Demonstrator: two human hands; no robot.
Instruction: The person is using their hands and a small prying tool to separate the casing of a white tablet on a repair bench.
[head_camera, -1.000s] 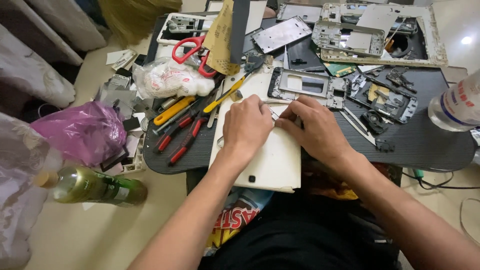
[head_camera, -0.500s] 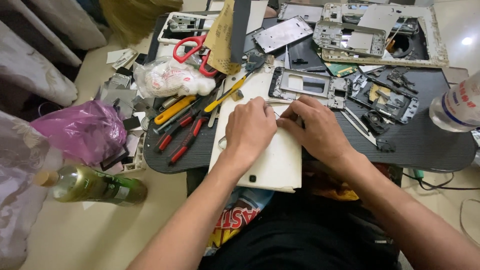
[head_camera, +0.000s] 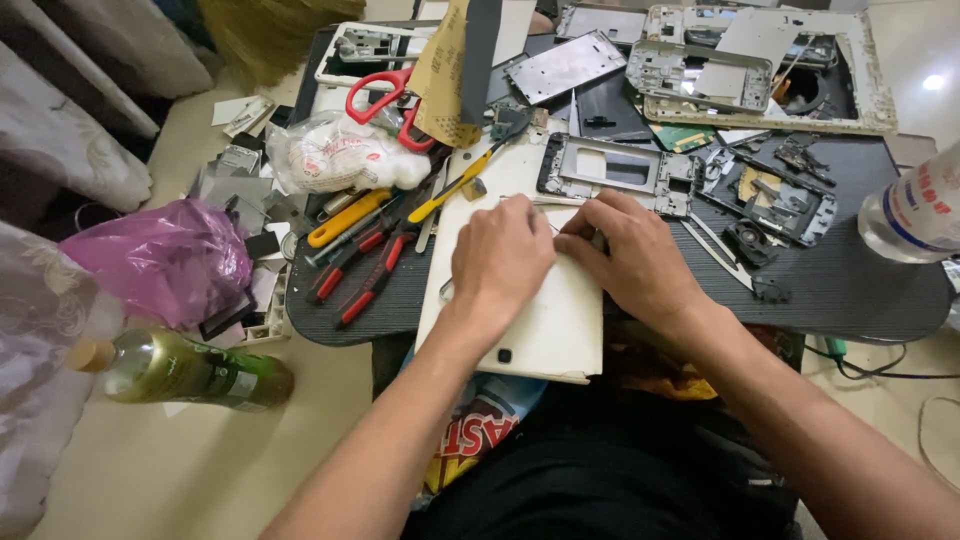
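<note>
Both hands were down on the flat white rectangular tablet back cover (head_camera: 540, 320), which lay at the near edge of the dark round table (head_camera: 850, 290), overhanging it toward the lap. Left hand (head_camera: 500, 260) was pressed palm-down on the cover's upper left part, fingers curled together against the panel. Right hand (head_camera: 630, 255) sat at the cover's upper right edge, fingertips bunched together at the seam; could not tell whether they pinched a small part or tool, the knuckles hid it.

My read on doing this step well: left hand had to keep flat, even pressure so the thin panel didn't flex or slide off the near edge. Right fingers should have worked along the seam in short steps, not levering hard at 1 spot, since a cover this thin would likely crack. Overhang was the risk, so pulling the cover further onto the table would have helped.

Nearby: 2 red-handled screwdrivers (head_camera: 365, 270) and a yellow-handled tool (head_camera: 455, 185) just left of the cover, a silver metal phone mid-frame (head_camera: 615, 165) just beyond the hands, a clear plastic water bottle (head_camera: 915, 210) at the right edge, and a green glass bottle (head_camera: 190, 370) lying on the floor to the left.

Versus 1.0 s and 0.5 s earlier: almost no change. Both hands stayed on the same spots, the cover had not shifted, and the tools lay as before.
</note>
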